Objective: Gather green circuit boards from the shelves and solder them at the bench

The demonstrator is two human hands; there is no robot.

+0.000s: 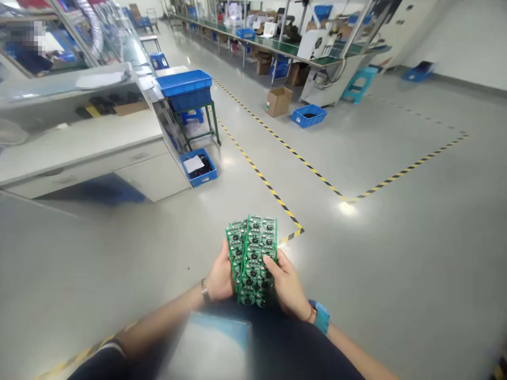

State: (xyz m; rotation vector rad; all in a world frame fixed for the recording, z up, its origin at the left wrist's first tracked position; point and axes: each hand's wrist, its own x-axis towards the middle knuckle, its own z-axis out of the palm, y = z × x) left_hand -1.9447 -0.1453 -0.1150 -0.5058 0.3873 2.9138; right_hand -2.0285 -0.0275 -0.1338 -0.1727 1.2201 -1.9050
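Several green circuit boards (253, 261), crowded with small black and silver parts, are held upright in front of my body, fanned slightly apart. My left hand (220, 274) grips the left board of the bunch at its edge, fingers hidden behind it. On the other side, my right hand (288, 279) closes round the right edge, its thumb lying on the front face of the front board. A metal watch (205, 290) is on my left wrist and a blue band (320, 316) on my right. The boards' lower ends are close to my dark clothing.
To the left stands a white workbench (87, 140), with a blue bin (200, 171) on the floor at its corner. Stacked blue bins (186, 87) rest on a green wheeled stand. Yellow-black tape (273, 192) marks the floor. Farther off are a cardboard box (279, 101), another blue bin (309, 117) and a long green-topped bench (277, 47).
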